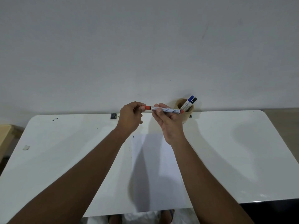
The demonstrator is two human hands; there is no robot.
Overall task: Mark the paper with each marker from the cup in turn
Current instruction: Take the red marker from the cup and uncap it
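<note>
I hold a red marker (166, 109) level above the far part of the table. My right hand (168, 123) grips its white barrel. My left hand (131, 117) pinches the red cap (147, 107) at the marker's left end. A brown cup (186, 110) stands at the table's back edge, just behind my right hand, with a blue-capped marker (189, 101) and a black-capped marker (193, 101) leaning in it. A white sheet of paper (155, 172) lies on the table below my hands, with a small dark mark near its top left corner.
The white table (234, 151) meets a plain wall at the back. A small dark clip (113, 116) sits at the back edge left of my hands. A scrap of tape (26, 147) lies at the left. A wooden surface (4, 138) adjoins the table's left side.
</note>
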